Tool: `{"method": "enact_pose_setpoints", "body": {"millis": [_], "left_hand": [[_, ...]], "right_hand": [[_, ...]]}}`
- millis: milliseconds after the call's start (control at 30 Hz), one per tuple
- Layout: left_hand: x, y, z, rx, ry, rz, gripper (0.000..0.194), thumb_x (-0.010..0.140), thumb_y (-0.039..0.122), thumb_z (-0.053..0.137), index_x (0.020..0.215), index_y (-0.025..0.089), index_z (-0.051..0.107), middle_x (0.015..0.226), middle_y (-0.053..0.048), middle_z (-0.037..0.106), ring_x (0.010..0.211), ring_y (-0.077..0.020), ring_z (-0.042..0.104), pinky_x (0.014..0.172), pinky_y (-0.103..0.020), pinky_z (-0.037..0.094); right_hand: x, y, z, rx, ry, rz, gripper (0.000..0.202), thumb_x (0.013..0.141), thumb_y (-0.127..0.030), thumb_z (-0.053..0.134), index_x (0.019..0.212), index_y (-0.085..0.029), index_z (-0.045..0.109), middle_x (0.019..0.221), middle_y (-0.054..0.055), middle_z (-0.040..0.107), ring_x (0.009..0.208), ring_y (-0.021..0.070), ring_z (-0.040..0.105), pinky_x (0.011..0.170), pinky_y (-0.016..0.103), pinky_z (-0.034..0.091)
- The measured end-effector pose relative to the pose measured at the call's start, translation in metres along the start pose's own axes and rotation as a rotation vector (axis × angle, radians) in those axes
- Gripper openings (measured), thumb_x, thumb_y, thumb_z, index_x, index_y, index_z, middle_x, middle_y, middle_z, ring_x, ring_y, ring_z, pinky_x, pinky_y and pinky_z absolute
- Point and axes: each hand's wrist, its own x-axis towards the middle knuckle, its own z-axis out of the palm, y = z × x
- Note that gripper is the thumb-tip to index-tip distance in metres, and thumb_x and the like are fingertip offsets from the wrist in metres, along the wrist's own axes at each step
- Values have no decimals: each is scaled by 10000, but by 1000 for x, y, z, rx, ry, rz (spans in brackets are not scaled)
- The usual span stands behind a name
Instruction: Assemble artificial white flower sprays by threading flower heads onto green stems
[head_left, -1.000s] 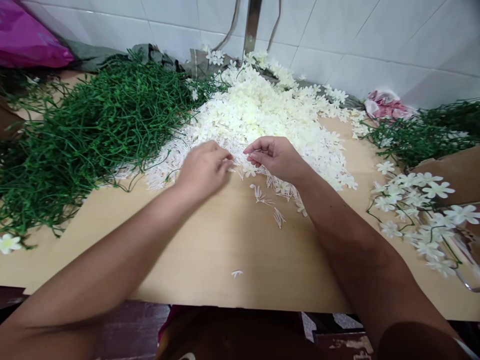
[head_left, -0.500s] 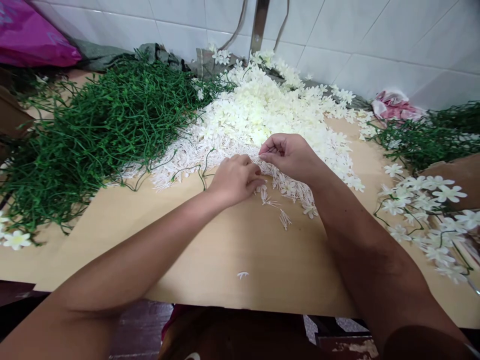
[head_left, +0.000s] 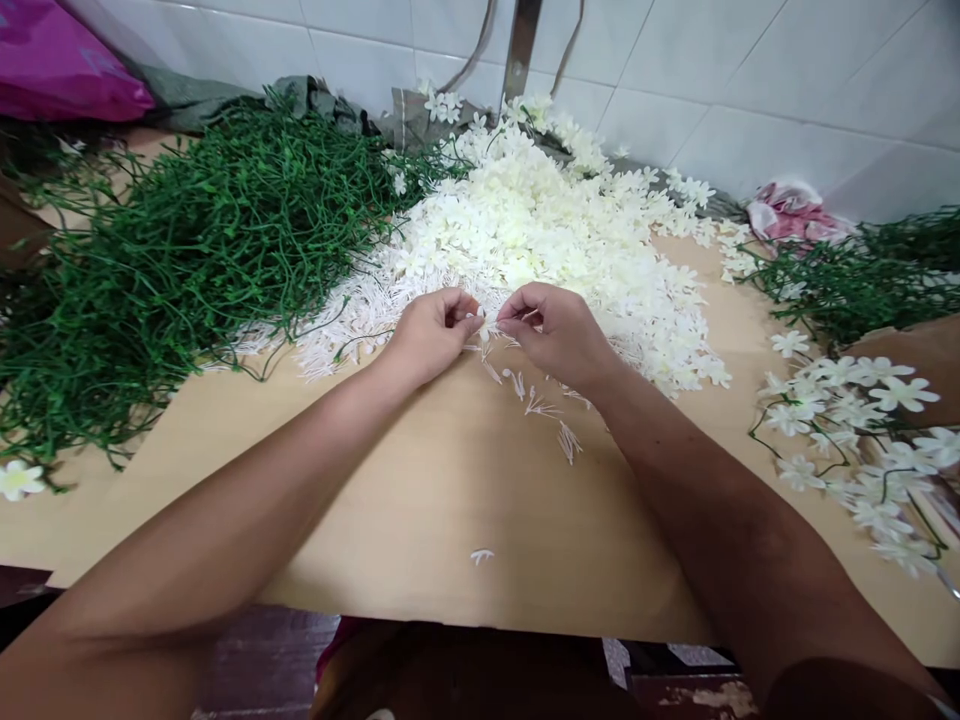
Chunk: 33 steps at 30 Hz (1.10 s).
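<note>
My left hand (head_left: pixel 433 332) is closed in a pinch on the edge of a small white artificial flower (head_left: pixel 487 326). Facing it, my right hand (head_left: pixel 553 328) is pinched at the flower's other side; whatever its fingertips grip is too small to make out. Just behind both hands lies a heap of white stamen sprigs (head_left: pixel 330 335), and beyond it rises a big pile of cream-white flower heads (head_left: pixel 517 215). Several loose sprigs (head_left: pixel 541 406) are scattered on the board below my right hand.
A large mass of green plastic stems (head_left: pixel 247 220) covers the left of the tan board (head_left: pixel 420 500). Finished-looking white flowers on stems (head_left: pixel 855 410) lie at right, under more green stems (head_left: pixel 877 270). A pink bag (head_left: pixel 67 65) and crumpled cloth (head_left: pixel 796 212) sit by the tiled wall.
My left hand has come up and turned from reaching over the sprigs to pinching a flower. My right hand has shifted slightly left and down, so the fingertips now nearly meet.
</note>
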Motion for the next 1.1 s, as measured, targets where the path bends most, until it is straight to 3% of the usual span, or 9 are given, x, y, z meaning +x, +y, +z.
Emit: {"method": "enact_pose_setpoints", "body": {"millis": [267, 533, 833, 1100], "left_hand": [[-1, -3, 3, -14, -4, 9, 117, 720, 194, 599, 832, 163, 599, 679, 15, 550, 611, -102, 475, 574, -251, 394], [-2, -9, 5, 23, 20, 44, 133, 721, 191, 596, 852, 180, 578, 704, 16, 567, 618, -105, 491, 596, -263, 416], [-3, -8, 3, 93, 46, 120, 165, 728, 187, 580, 892, 180, 579, 708, 18, 569, 617, -98, 480, 595, -249, 405], [-6, -3, 3, 132, 34, 151, 170, 734, 157, 561, 900, 180, 591, 740, 8, 605, 651, -106, 516, 623, -256, 419]], "right_hand": [[-4, 13, 15, -362, 148, -230, 127, 777, -111, 537, 688, -195, 503, 738, 47, 588, 754, 185, 518, 705, 340, 422], [-8, 14, 26, -551, 167, -369, 122, 858, -151, 453, 753, -204, 488, 770, 91, 563, 780, 216, 481, 699, 347, 432], [-7, 14, 23, -613, 176, -407, 134, 859, -134, 430, 758, -189, 501, 778, 111, 557, 791, 227, 471, 700, 354, 439], [-7, 15, 25, -507, 136, -370, 141, 876, -174, 442, 743, -205, 481, 762, 92, 575, 774, 214, 482, 694, 344, 434]]}}
